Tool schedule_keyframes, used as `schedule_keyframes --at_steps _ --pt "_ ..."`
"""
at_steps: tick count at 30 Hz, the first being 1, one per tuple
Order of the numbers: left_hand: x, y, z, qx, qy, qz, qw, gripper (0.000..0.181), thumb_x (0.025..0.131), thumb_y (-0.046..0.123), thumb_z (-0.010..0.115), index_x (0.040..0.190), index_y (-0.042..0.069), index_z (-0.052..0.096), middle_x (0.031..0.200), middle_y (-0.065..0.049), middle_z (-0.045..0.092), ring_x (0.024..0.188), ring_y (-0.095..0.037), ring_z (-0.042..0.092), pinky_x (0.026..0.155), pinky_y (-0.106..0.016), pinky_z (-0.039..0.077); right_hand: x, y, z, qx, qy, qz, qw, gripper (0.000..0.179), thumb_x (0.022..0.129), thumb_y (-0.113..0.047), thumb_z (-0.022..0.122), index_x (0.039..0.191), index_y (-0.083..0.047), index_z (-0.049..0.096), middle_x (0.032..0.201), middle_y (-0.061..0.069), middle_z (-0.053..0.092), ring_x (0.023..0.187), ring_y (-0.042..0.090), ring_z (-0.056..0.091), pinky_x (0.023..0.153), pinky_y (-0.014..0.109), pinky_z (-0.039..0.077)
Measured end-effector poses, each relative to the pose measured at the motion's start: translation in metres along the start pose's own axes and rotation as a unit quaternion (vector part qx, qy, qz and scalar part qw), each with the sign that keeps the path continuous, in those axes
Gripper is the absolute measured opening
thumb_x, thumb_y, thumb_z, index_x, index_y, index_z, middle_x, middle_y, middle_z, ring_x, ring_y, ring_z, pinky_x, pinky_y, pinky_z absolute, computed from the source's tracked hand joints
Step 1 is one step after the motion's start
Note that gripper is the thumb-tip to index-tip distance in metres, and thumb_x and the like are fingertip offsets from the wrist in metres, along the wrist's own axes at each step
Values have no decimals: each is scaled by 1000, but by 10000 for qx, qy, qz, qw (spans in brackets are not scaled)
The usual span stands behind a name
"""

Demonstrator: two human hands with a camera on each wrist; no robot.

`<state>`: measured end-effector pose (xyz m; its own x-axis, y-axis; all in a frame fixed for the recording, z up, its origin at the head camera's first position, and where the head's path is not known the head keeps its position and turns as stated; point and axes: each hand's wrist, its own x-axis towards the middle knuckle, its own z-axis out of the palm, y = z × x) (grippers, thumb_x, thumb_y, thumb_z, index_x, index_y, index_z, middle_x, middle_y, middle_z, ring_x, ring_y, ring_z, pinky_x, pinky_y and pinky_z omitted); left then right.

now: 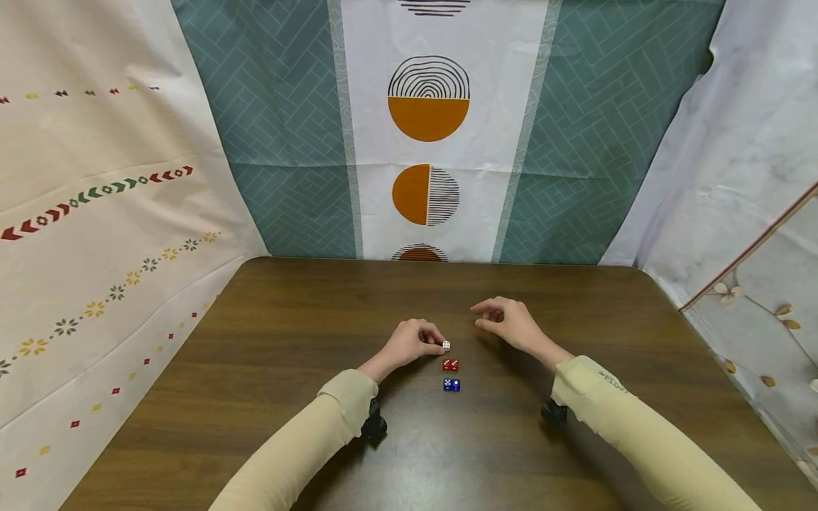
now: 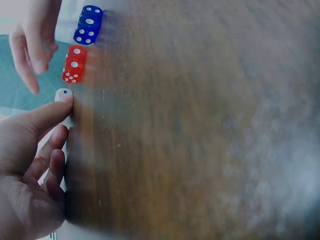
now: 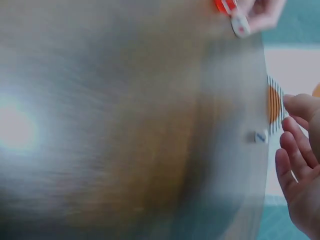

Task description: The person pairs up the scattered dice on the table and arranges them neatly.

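Observation:
My left hand [image 1: 414, 339] pinches a small white die [image 1: 446, 346] on the table, thumb and fingertips at its side. The left wrist view shows the thumb against that white die [image 2: 64, 94]. Just nearer to me, two red dice [image 1: 450, 365] sit side by side, and two blue dice [image 1: 451, 385] form another row below them. Over the table to the right, my right hand [image 1: 511, 325] hovers with fingers loosely bent and nothing visible in them. Another white die [image 3: 261, 136] lies close by it in the right wrist view; the head view does not show this one.
The brown wooden table [image 1: 287, 426] ends at a patterned curtain [image 1: 287, 142] at the back. Cream cloth [image 1: 96, 177] hangs on the left, and pale floral cloth [image 1: 735, 177] on the right. Dark wrist cameras [image 1: 373, 426] sit under both sleeves.

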<state>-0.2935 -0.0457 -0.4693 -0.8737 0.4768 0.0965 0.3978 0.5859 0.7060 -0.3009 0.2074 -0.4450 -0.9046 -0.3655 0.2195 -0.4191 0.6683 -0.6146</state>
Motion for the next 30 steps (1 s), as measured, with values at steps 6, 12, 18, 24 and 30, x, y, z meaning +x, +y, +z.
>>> schedule_keyframes --at_steps 6,12,18,24,30 --pt "0 -1 -1 -20 -1 32 10000 10 82 17 81 91 13 78 79 -1 69 68 -6 51 63 -20 41 18 19 -1 -217 381 190 9989 33 92 -13 70 124 -7 68 98 12 68 83 21 63 72 32 50" --pt "1 -2 -1 -7 -92 53 9999 11 82 18 81 92 13 78 81 -1 70 69 -5 52 65 -19 42 24 35 5 -340 99 332 9988 33 91 -13 70 124 -8 69 100 13 68 86 22 61 77 34 49" --pt "1 -1 -1 -58 -114 34 9999 11 83 18 81 92 13 78 80 -1 69 69 -6 51 65 -20 42 24 36 10 -265 188 429 9986 29 90 -13 71 119 -9 72 99 13 66 87 23 59 78 35 48" --pt "0 -1 -1 -59 -97 16 9999 10 83 17 80 92 13 78 79 0 68 69 -6 51 65 -20 41 23 34 14 -186 364 641 9971 26 90 -15 72 115 -10 74 100 13 65 86 23 59 77 33 47" --pt "0 -1 -1 -47 -62 67 9999 10 82 16 80 91 13 78 78 0 68 69 -6 50 65 -20 41 19 32 17 -127 506 866 9949 22 88 -17 74 109 -10 76 98 12 66 85 23 59 76 32 45"
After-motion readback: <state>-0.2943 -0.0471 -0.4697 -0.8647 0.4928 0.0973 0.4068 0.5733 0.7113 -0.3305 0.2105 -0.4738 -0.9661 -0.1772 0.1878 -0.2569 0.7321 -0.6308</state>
